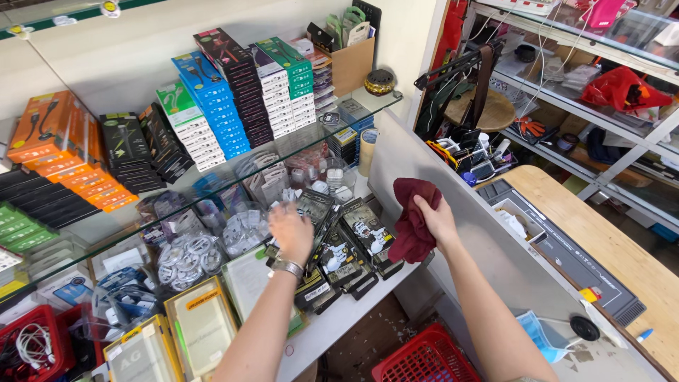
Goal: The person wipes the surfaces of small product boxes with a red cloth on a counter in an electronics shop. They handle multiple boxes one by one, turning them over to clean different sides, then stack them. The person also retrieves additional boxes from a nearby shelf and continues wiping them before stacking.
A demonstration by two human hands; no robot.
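My right hand [438, 221] grips a dark red cloth [414, 216] that hangs beside the grey partition panel [481, 233]. My left hand [291, 230], with a metal watch [288, 267] on the wrist, rests palm down with fingers spread on dark packaged accessories [346, 244] lying on the lower white shelf. Bags of coiled white cables [187, 255] lie just left of that hand.
A glass shelf [212, 177] above carries stacked boxes in orange, black, green and blue [212, 99]. A red basket [424, 357] sits on the floor below. A wooden bench [608, 247] with a dark mat [566, 255] stands right. Phone cases [201, 325] lie at the front left.
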